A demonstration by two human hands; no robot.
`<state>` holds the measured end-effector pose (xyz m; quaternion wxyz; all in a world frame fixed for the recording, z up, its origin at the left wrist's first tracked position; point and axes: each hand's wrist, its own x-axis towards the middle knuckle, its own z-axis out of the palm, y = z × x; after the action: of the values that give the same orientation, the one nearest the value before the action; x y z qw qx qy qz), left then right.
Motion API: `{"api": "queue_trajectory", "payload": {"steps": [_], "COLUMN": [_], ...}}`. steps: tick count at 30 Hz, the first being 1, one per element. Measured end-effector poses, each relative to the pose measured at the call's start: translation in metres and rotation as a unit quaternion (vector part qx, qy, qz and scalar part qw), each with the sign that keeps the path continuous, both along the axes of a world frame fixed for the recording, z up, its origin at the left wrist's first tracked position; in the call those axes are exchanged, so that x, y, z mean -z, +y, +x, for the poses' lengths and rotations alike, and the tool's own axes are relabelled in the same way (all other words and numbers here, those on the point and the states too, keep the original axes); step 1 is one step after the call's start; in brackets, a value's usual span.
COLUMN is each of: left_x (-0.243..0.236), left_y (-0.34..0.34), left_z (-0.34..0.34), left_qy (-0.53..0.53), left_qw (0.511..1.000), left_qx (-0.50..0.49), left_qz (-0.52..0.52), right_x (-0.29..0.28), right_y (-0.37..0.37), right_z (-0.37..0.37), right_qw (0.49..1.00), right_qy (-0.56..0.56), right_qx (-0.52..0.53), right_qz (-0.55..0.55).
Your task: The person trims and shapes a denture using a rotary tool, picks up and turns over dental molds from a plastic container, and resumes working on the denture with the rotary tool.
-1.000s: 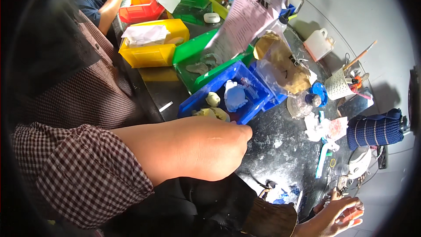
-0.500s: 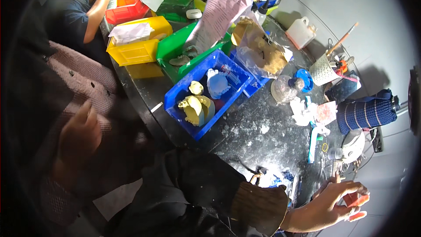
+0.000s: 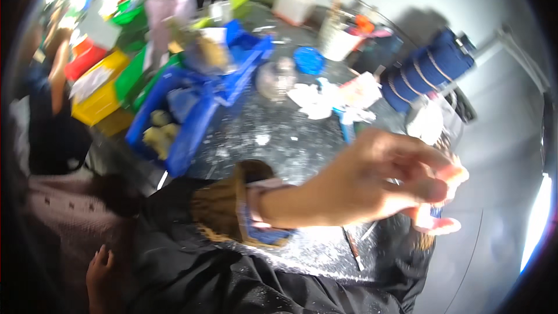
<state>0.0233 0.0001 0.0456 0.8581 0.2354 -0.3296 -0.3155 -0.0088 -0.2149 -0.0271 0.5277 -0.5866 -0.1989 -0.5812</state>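
My left hand reaches across from the lower left, out of a black sleeve with a brown ribbed cuff. Its fingers are curled in a pinch, partly smeared by motion; anything between the fingertips is too small or hidden to name. My right sleeve rises at the lower right to a brown cuff. Just above that cuff, what seems to be my right hand is mostly covered by the left one, and its grip is hidden. Below my left wrist, a slim dark tool lies on the white-dusted black table.
A blue bin with pale yellow casts stands left, beside green and yellow bins. Behind are a glass jar, blue lid, white tool cup and knit-covered cylinder. Another person's hand shows lower left.
The view has swung, so bins and table items sit further left. My left hand looks larger and higher, and my right sleeve has come into sight.
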Motion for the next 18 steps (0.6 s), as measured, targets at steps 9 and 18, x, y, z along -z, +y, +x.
{"api": "queue_trajectory", "payload": {"steps": [9,18], "left_x": [0.042,0.055], "left_y": [-0.014,-0.028], "left_z": [0.018,0.02], "left_qy": [-0.019,-0.018], "left_qw": [0.98,0.974], "left_qx": [0.104,0.049], "left_qz": [0.171,0.219], "right_x": [-0.02,-0.02], "right_y": [-0.032,-0.011], "right_z": [-0.013,-0.019], "right_qw": [0.885,0.842], "right_qy": [0.156,0.226], "right_qx": [0.074,0.116], "right_qz": [-0.433,-0.476]}}
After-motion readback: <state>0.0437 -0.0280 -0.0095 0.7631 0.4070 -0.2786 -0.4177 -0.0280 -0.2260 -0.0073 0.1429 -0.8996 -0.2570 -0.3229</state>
